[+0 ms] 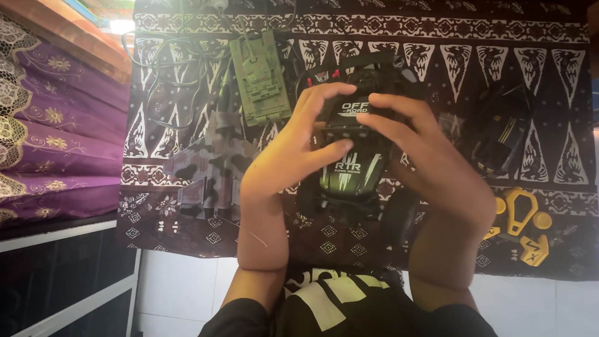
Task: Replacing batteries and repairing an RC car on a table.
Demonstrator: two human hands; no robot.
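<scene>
Both my hands hold a black toy off-road car (352, 168) with green and white markings, raised above a dark patterned cloth (549, 75). My left hand (284, 156) grips its left side, thumb on the body and fingers curled over the roof. My right hand (430, 156) wraps the right side, fingers lying across the top. The car's big black wheels (399, 215) show below my hands.
On the cloth lie a green toy tank (261, 78), a grey camouflage toy jet (215, 168), tangled black cables (178, 68), another black toy car (502, 128) at right and yellow toy pieces (521, 215). Purple embroidered fabric (56, 137) lies left; white tiled floor (181, 287) below.
</scene>
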